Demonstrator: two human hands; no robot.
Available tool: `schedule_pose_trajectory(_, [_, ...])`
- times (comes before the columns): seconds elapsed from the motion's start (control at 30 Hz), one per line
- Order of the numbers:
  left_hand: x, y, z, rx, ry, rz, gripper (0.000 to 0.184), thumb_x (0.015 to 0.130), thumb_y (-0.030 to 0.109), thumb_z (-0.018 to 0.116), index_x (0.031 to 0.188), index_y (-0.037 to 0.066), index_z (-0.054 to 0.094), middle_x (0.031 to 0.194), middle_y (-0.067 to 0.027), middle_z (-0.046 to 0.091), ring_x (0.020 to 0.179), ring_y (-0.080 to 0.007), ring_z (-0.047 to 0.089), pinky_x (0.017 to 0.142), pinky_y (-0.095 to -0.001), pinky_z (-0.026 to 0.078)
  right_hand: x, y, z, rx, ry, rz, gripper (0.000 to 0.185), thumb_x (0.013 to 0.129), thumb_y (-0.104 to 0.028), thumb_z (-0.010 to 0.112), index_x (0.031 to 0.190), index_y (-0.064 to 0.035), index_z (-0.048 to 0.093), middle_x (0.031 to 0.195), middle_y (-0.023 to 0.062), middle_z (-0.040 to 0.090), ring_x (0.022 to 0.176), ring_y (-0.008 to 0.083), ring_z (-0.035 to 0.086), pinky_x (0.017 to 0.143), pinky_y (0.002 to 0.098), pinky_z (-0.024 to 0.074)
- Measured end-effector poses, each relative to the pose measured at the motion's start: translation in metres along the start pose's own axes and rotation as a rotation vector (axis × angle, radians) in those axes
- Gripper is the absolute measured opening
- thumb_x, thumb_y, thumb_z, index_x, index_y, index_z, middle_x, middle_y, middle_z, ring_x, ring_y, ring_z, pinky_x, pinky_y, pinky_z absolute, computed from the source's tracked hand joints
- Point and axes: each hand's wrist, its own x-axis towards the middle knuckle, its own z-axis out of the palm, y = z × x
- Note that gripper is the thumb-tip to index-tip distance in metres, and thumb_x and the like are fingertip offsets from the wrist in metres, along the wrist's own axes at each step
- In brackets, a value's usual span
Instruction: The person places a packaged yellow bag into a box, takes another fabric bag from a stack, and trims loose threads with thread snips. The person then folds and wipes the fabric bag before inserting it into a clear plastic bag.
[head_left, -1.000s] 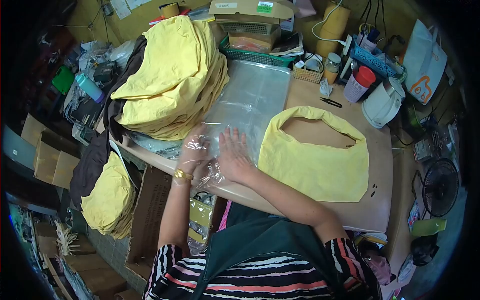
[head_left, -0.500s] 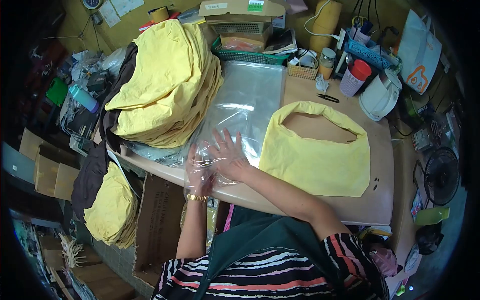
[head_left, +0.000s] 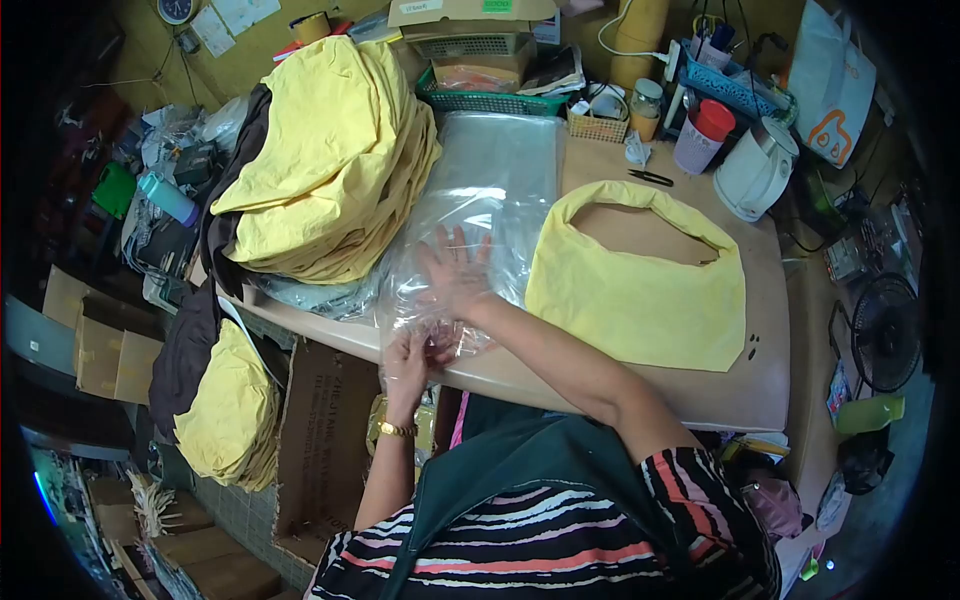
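A clear plastic bag (head_left: 505, 262) lies on top of a stack of flat clear plastic bags (head_left: 505, 150) at the table's front edge. My right hand (head_left: 455, 272) is spread flat with fingers apart; I cannot tell whether it is inside the film or on top of it. Near the table edge, my left hand (head_left: 405, 358) has its fingers closed on the open end of the plastic bag. To the right, a yellow fabric shoulder bag (head_left: 635, 310) lies flat, its wide strap forming a loop. At the left rises a tall pile of yellow fabric bags (head_left: 320, 170).
Small black scissors (head_left: 650, 177) lie behind the yellow bag. Along the back stand a green basket (head_left: 490, 102), a pink cup (head_left: 697, 150) and a white kettle (head_left: 757, 170). More yellow fabric (head_left: 228, 405) hangs below the table's left side, beside an open carton (head_left: 325, 450).
My right hand has slid slightly away from me over the plastic, fingers spreading. My left hand has drawn back toward the table edge with the bag's end. The view has shifted slightly.
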Motion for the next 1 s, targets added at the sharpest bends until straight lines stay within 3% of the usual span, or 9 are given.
schedule_pose_trajectory(0.23, [-0.027,-0.017,-0.018,0.848,0.18,0.311,0.039,0.102,0.028,0.047,0.078,0.0,0.06,0.063,-0.0062,0.057,0.06,-0.0115,0.051,0.055,-0.0315,0.041,-0.009,0.003,-0.003,0.025,-0.063,-0.075,0.085,0.079,-0.031,0.07,0.151,-0.0172,0.025,0.158,0.0154,0.015,0.146,0.0396,0.007,0.108,0.0729,0.0025])
schedule_pose_trajectory(0.37, [-0.073,0.081,-0.035,0.208,-0.105,0.233,0.029,0.099,0.021,0.053,0.073,0.008,0.054,0.071,0.0042,0.047,0.063,-0.0047,0.039,0.054,-0.0216,0.031,0.025,0.007,-0.004,-0.052,-0.331,-0.046,0.077,0.081,-0.033,0.067,0.149,-0.0238,0.031,0.158,0.0118,0.017,0.147,0.0359,0.008,0.107,0.0744,0.0032])
schedule_pose_trajectory(0.43, [-0.109,0.1,-0.049,-0.067,0.258,0.218,0.023,0.1,0.019,0.049,0.087,0.002,0.058,0.088,-0.0017,0.056,0.072,-0.0083,0.049,0.062,-0.024,0.041,0.019,0.002,-0.027,0.086,-0.38,-0.095,0.078,0.081,-0.025,0.067,0.149,-0.0259,0.029,0.16,0.0084,0.014,0.147,0.0349,0.01,0.105,0.0761,0.0031])
schedule_pose_trajectory(0.5, [-0.134,0.106,-0.099,-0.055,0.388,0.646,0.014,0.097,0.013,0.049,0.099,0.002,0.058,0.093,-0.0031,0.052,0.084,-0.0127,0.05,0.077,-0.0262,0.045,0.029,0.001,-0.032,0.129,-0.426,-0.116,0.076,0.081,-0.024,0.066,0.149,-0.0257,0.031,0.159,0.0089,0.017,0.146,0.0346,0.014,0.106,0.074,0.0058])
schedule_pose_trajectory(0.73, [-0.168,0.189,-0.149,0.704,0.945,0.965,0.011,0.089,0.013,0.057,0.09,0.003,0.061,0.09,-0.0046,0.056,0.077,-0.0181,0.054,0.068,-0.0292,0.046,0.001,-0.014,-0.036,0.133,-0.332,-0.05,0.06,0.085,-0.022,0.064,0.142,-0.0206,0.044,0.148,0.0135,0.038,0.135,0.0333,0.038,0.111,0.059,0.022])
schedule_pose_trajectory(0.83, [-0.162,0.209,-0.116,1.016,0.69,1.012,0.009,0.085,0.013,0.061,0.086,0.004,0.063,0.089,-0.0052,0.058,0.074,-0.0204,0.055,0.064,-0.0304,0.047,-0.027,-0.025,-0.005,0.228,-0.48,-0.645,0.039,0.091,-0.029,0.063,0.121,-0.0042,0.062,0.119,0.0178,0.064,0.109,0.0282,0.063,0.1,0.0383,0.0443])
schedule_pose_trajectory(0.87, [-0.154,0.208,-0.098,1.089,0.496,1.007,0.009,0.084,0.013,0.062,0.085,0.004,0.063,0.088,-0.0054,0.058,0.072,-0.0212,0.056,0.063,-0.0308,0.047,-0.045,-0.028,-0.017,0.222,-0.469,-0.638,0.039,0.091,-0.029,0.063,0.121,-0.0042,0.062,0.119,0.0178,0.064,0.109,0.0282,0.063,0.1,0.0383,0.0443])
schedule_pose_trajectory(0.93, [-0.124,0.181,-0.046,1.167,-0.036,0.935,0.008,0.082,0.013,0.064,0.082,0.005,0.064,0.088,-0.0058,0.059,0.07,-0.0227,0.057,0.06,-0.0316,0.047,-0.094,-0.02,-0.066,1.5,-0.437,-0.085,0.041,0.085,-0.035,0.07,0.096,0.0037,0.068,0.091,0.0121,0.069,0.089,0.0223,0.066,0.077,0.0353,0.0516])
schedule_pose_trajectory(1.0, [-0.082,0.117,0.019,1.05,-0.414,0.888,0.008,0.075,0.01,0.064,0.082,0.005,0.064,0.086,-0.0101,0.058,0.074,-0.0313,0.057,0.066,-0.0401,0.049,-0.114,0.009,-0.074,1.582,-0.349,-0.018,0.033,0.087,-0.029,0.068,0.094,0.0031,0.068,0.087,0.0092,0.067,0.083,0.0178,0.064,0.072,0.0317,0.0506])
